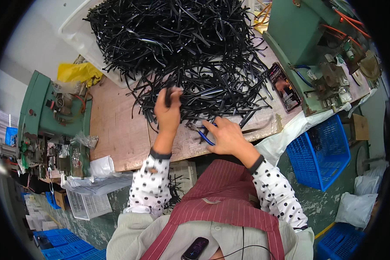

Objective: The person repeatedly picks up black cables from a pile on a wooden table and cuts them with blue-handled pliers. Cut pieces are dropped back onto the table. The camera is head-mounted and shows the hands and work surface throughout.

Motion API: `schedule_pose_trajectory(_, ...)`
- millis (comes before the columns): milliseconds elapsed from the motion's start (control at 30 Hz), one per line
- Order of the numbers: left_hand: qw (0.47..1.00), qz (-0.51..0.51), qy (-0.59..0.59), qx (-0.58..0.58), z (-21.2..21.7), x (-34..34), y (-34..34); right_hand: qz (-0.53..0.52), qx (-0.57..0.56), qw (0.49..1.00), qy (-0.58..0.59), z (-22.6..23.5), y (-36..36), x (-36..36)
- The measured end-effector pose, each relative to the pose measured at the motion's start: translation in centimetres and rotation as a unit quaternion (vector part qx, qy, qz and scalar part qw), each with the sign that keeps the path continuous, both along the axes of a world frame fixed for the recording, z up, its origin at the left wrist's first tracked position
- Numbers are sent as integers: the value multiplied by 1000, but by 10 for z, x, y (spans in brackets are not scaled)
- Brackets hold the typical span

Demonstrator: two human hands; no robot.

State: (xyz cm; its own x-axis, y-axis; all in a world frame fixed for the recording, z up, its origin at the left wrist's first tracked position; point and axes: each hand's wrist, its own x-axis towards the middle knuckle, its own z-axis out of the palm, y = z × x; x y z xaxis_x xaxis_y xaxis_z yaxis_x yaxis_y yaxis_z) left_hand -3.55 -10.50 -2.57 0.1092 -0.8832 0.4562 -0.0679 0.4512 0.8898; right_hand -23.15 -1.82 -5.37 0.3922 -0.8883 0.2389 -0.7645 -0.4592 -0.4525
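Observation:
A large heap of thin black strips [173,39], shaped like spectacle temples, covers the far part of the wooden table and spills toward me. My left hand [168,110] is over the near edge of the heap, its fingers closed, slightly blurred, round a black strip [167,98]. To its right, by the table's front edge, my right hand [226,136] is closed on small pliers with blue handles [206,138]. The pliers' metal jaws point left, toward the loose strips. My right palm hides part of the handles.
Green machines stand at left [34,112] and right [294,30]. A phone [285,86] and another pair of blue-handled pliers [303,76] lie at the right. A white bin [80,30] is behind the heap; a blue crate [320,151] sits below the table.

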Motion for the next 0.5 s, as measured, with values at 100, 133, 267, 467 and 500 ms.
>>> schedule_pose_trajectory(100,998,-8,68,5,8,19,54,18,-61,998,-1,-11,-22,-2)
schedule_pose_trajectory(133,998,3,45,39,-3,32,71,25,-88,996,-17,-12,-27,-3)
schedule_pose_trajectory(267,984,53,-26,170,-55,54,101,84,-168,979,-75,-16,-46,-18)
schedule_pose_trajectory(467,984,23,36,171,-72,63,91,97,-294,947,-83,18,-26,-36)
schedule_pose_trajectory(500,986,32,50,157,-74,66,93,67,-319,940,-97,26,-12,-38)
